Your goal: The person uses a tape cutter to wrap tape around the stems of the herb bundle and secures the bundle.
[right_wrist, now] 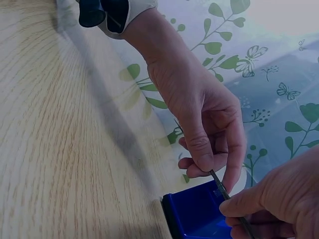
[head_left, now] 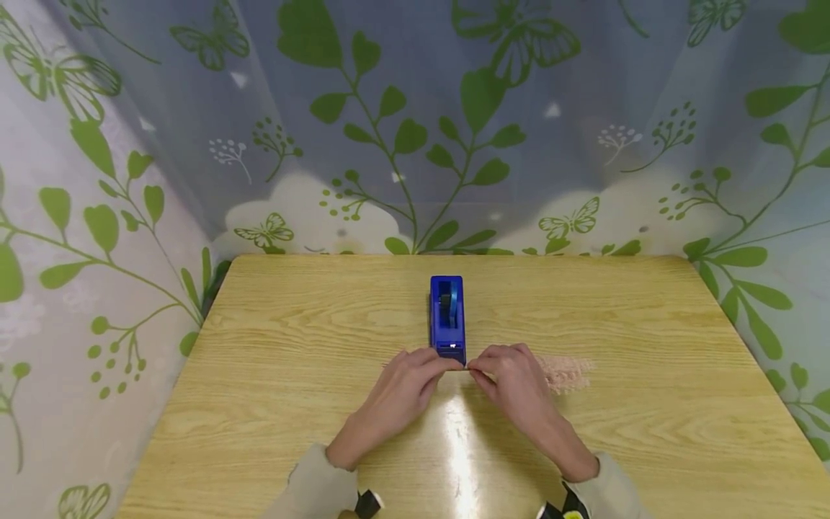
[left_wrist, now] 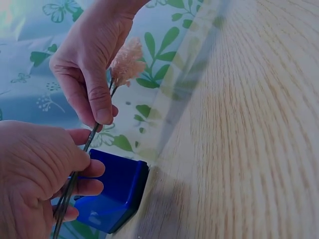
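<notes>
A bundle of thin dark stems (left_wrist: 92,137) with fluffy pale pink plumes (head_left: 567,375) is held sideways between both hands, at the near end of a blue tape dispenser (head_left: 447,334). My left hand (head_left: 405,380) pinches the stems between thumb and fingers. Close beside it, my right hand (head_left: 515,380) grips them with thumb and fingertips nearer the plumes, which stick out to its right. In the right wrist view, a short length of stem (right_wrist: 215,178) shows between the two hands. A roll of blue tape (head_left: 454,303) sits inside the dispenser.
The light wooden table (head_left: 292,324) carries the dispenser near its middle. Behind and beside it hangs a curtain (head_left: 415,202) printed with green leaves and butterflies. Pale sleeves (head_left: 324,479) with dark wrist devices cover both forearms at the bottom.
</notes>
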`<state>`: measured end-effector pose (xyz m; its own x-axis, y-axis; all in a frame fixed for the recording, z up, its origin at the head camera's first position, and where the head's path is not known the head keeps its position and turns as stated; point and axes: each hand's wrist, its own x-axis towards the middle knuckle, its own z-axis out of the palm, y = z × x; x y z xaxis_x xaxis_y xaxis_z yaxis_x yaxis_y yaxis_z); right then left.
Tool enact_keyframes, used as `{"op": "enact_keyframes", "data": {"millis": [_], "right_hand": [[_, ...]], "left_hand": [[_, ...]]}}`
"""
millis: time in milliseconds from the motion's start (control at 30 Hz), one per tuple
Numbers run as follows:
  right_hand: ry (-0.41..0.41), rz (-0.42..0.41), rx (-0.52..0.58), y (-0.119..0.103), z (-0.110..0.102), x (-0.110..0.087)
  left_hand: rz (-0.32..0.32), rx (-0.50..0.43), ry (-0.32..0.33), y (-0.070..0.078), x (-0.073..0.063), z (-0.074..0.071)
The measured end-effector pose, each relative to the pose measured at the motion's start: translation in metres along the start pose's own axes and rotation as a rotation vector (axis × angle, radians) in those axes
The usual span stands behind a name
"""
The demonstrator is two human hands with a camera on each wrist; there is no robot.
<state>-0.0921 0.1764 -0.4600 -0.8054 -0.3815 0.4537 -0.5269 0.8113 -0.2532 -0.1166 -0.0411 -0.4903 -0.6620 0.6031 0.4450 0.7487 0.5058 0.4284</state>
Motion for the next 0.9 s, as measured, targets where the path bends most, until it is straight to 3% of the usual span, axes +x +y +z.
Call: {"op": "enact_keyframes", "data": {"millis": [400,567,800,900], "right_hand": [[0.023,-0.020,0.009,0.0006,0.0031,0.0017],[0.021,-0.008,0.037,-0.0007,0.0046,0.0011],[-0.069,0.054,0.090,-0.0020,0.0045,0.0019],[-0.126,0.084,0.159,0.0027,0.0047,0.0015]], "left_hand": [[-0.041,-0.001,-0.071,0.0033,-0.0009,-0.0017],[-0.109,-0.048,-0.104,0.0060,-0.0005,-0.0017],[-0.227,-0.147,-0.211,0.0072,0.0003,-0.0050],[-0.261,-0.217,-0.222,0.0050,0.0015,-0.0054]]}}
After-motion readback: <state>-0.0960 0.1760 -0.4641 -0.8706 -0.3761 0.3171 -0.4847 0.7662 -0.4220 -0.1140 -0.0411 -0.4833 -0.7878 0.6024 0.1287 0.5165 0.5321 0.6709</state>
